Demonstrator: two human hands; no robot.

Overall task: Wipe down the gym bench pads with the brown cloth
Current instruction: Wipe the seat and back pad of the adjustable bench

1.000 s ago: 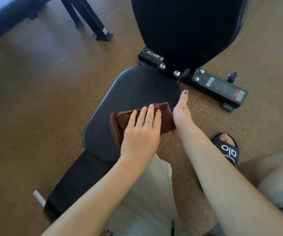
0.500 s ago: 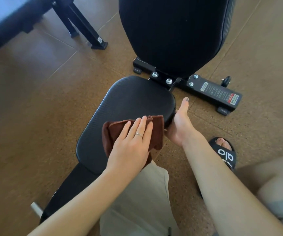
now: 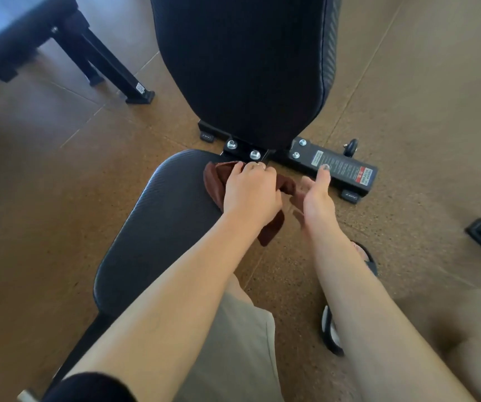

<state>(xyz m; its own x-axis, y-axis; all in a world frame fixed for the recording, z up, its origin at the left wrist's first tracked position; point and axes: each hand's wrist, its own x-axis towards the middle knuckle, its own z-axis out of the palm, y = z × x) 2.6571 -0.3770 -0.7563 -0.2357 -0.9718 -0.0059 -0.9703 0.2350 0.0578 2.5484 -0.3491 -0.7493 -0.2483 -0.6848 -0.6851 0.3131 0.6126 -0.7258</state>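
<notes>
left hand [image 3: 251,195] clutches cloth [image 3: 214,181] at seat pad [image 3: 158,227] 12 o'clock edge, right hand [image 3: 317,198] loose; press flat, sweep toward 6.

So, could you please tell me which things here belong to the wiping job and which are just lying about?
Part of the job:
brown cloth
seat pad
back pad
left hand, gripping the cloth
right hand

Just lying about:
other bench
black sandal
warning label
</notes>
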